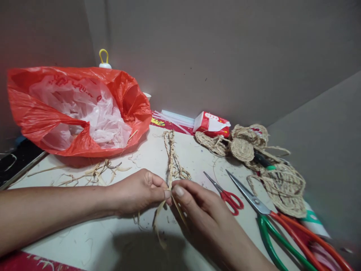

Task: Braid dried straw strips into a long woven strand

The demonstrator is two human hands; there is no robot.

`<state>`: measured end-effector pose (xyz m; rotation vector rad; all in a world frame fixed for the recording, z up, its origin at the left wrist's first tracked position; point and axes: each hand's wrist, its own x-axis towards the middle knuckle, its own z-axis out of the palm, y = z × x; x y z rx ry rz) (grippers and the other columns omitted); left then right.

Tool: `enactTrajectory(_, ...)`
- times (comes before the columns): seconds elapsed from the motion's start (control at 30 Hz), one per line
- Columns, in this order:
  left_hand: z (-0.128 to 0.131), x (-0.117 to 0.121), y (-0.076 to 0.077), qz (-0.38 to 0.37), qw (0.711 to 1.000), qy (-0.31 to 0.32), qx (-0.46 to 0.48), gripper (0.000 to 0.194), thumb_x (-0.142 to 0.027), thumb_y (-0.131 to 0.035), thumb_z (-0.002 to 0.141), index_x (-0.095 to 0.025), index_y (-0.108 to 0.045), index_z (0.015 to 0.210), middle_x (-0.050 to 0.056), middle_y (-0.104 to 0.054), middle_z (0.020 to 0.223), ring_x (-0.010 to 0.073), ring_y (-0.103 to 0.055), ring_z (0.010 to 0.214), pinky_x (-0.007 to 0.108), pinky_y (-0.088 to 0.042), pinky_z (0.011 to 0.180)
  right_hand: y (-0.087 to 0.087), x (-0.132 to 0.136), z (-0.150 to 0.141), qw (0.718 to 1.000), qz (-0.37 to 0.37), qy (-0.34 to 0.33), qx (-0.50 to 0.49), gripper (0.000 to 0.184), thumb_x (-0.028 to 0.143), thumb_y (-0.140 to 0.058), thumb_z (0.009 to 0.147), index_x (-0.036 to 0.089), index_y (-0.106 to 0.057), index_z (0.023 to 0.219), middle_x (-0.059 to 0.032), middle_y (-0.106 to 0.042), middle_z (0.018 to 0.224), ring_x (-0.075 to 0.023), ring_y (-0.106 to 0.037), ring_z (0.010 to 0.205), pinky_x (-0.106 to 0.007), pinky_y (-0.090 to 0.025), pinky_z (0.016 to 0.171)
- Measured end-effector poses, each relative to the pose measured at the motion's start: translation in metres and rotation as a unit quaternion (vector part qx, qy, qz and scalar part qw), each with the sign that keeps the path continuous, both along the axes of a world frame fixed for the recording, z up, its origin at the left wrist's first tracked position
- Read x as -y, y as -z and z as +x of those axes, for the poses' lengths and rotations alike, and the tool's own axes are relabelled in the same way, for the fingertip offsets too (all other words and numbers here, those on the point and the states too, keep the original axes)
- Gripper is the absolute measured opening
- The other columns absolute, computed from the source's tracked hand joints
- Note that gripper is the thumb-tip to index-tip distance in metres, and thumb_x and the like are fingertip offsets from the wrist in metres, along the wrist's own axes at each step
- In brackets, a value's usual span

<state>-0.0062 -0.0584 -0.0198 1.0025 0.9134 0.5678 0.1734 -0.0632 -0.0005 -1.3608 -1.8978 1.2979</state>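
Note:
A thin straw braid (170,160) runs away from me across the white table, its far part lying in loops. My left hand (143,190) pinches its near end between thumb and fingers. From the right, my right hand (194,203) closes thumb and forefinger on the same end, close beside the left thumb. Loose flat straw strands (158,222) hang below the fingers toward me. The exact grip of the right fingertips is partly hidden by the thumb. Small red-handled scissors (225,194) lie just past my right hand.
Large shears (258,205) with green and orange handles lie at right, near woven straw pieces (282,184). A red plastic bag (113,148) with white plastic inside stands at left. Straw scraps (97,173) lie before it. A red tissue pack (213,124) sits by the wall.

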Motion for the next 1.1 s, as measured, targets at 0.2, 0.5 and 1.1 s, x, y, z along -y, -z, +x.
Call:
enactTrajectory(0.2, 0.003, -0.001, 0.005, 0.008, 0.998, 0.04, 0.038, 0.023, -0.032, -0.054, 0.08, -0.013, -0.064, 0.071, 0.0, -0.06, 0.067, 0.009, -0.051, 0.064, 0.021, -0.039, 0.065, 0.017, -0.009, -0.007, 0.976, -0.194, -0.035, -0.088, 0.038, 0.05, -0.045, 0.089, 0.019, -0.047, 0.068, 0.0049, -0.038, 0.056, -0.0083, -0.031, 0.049, -0.021, -0.025, 0.045)
enactTrajectory(0.5, 0.002, 0.002, 0.009, 0.063, 0.997, 0.029, -0.037, 0.029, -0.04, -0.059, 0.078, -0.012, -0.061, 0.073, -0.004, -0.047, 0.057, 0.0059, -0.033, 0.051, 0.021, -0.025, 0.051, 0.015, -0.014, -0.002, 0.945, -0.287, -0.058, -0.147, 0.041, 0.052, -0.056, 0.08, 0.019, -0.045, 0.059, 0.0098, -0.027, 0.043, -0.0047, -0.015, 0.038, -0.021, -0.009, 0.036)
enactTrajectory(1.1, -0.033, -0.02, -0.059, 0.131, 0.942, 0.179, -0.252, 0.029, -0.04, -0.047, 0.086, -0.015, -0.059, 0.076, -0.007, -0.033, 0.051, 0.0059, -0.024, 0.044, 0.02, -0.019, 0.044, 0.015, -0.016, -0.001, 0.902, -0.346, -0.045, -0.253, 0.036, 0.034, -0.052, 0.081, 0.02, -0.034, 0.054, 0.0116, -0.022, 0.039, -0.003, -0.009, 0.034, -0.019, -0.003, 0.032)
